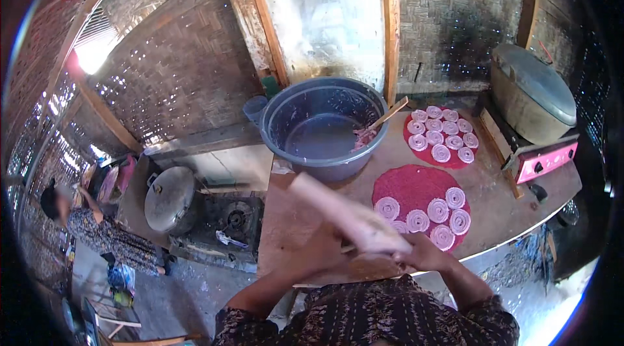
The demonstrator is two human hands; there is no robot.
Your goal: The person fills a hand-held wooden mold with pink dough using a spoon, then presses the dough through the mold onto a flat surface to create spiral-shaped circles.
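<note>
A pale pink cylinder (351, 214), blurred by motion, slants across the front of the wooden table. My right hand (424, 252) grips its lower right end. Behind the cylinder, my left hand (341, 248) is mostly hidden; what it holds I cannot tell. Just right of the cylinder lies a round red mat (399, 185) with several pink spiral dough coils (438, 210) on its front part. Farther back, a second red mat (423, 155) carries more coils (441, 153). A large dark plastic basin (326, 161) holds pink dough (365, 137) and a wooden stick (390, 112).
At the right, a big lidded pot (531, 97) stands on a pink gas stove (546, 158). Left of the table are another lidded pot (170, 200) and a black stove (234, 221). A blue plastic mug (254, 108) touches the basin. Another person (107, 234) is at far left.
</note>
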